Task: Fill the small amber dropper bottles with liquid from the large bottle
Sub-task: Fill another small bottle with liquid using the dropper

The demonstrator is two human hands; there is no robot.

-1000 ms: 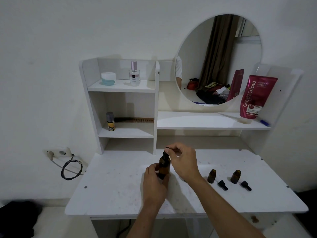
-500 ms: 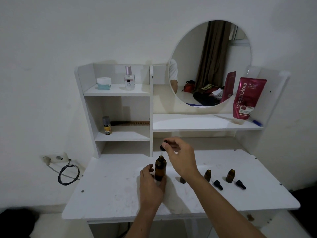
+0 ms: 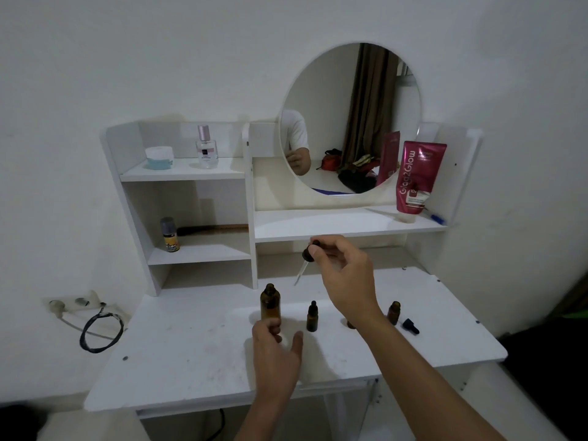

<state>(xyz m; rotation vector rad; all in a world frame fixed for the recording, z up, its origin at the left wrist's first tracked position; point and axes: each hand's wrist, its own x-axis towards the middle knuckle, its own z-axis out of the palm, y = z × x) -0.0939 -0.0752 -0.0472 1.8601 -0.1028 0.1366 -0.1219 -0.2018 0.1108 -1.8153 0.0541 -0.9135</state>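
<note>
Amber glass marks the task's things on your white counter [image 3: 191, 345]. Going from the left: a socket [image 3: 74, 305] with a looped black cable [image 3: 100, 332] sits on the wall, and the shelf unit [image 3: 191, 173] above the counter carries a jar, a perfume bottle and a small spray can. The large bottle [image 3: 270, 302] stands open and upright on the counter; your left hand [image 3: 276, 351] is at its base, fingers loosely curled and thumb spread, only lightly touching it. Just beside it stands a capped small bottle [image 3: 312, 318]. Your right hand [image 3: 345, 275] hovers above, pinching the dropper [image 3: 307, 257] by its black bulb, the glass tip angled down and left. Your forearm mostly hides another small bottle [image 3: 351, 324]. Right of it stand an open small bottle [image 3: 394, 312] and a loose dropper cap [image 3: 410, 326].
</note>
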